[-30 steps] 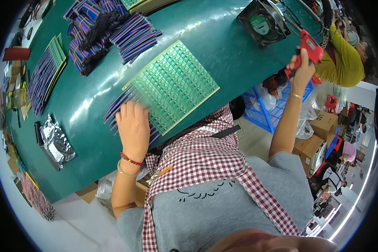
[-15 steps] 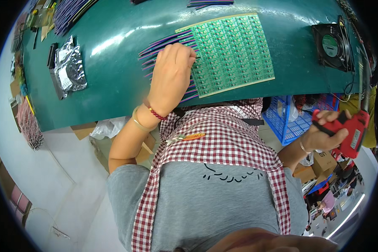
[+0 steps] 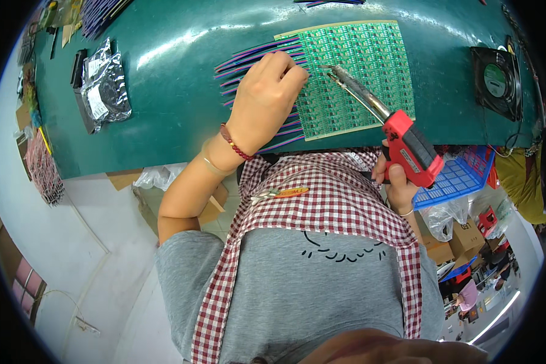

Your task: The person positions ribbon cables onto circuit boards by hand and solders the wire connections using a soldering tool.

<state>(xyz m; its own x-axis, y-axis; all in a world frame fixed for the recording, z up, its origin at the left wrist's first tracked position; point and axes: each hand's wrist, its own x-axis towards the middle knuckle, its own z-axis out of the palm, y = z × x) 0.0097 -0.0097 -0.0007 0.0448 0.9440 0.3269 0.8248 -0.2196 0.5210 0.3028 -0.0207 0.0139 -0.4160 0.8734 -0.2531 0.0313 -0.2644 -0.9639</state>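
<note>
- Head view, and there was the board (image 3: 361, 85), flat on the green table (image 3: 170, 115) in front of the apron (image 3: 321, 209), a row of wires (image 3: 255, 53) fanning out along its left edge!
- The left hand (image 3: 264, 97) lay across those wires, fingers curled and bunched at that edge; whether they pinched a wire, you could not tell.
- And the right hand (image 3: 400, 187)? Clamped round the red handle of the iron (image 3: 409, 148), well apart from the left!
- The iron slanted up and left over the board, its tip near the left fingertips; contact with the board was impossible to call.
- Out left sat a silvery bag (image 3: 106, 85); far right, a black fan (image 3: 497, 82) stood on the table, with a blue basket (image 3: 458, 179) below the edge.
</note>
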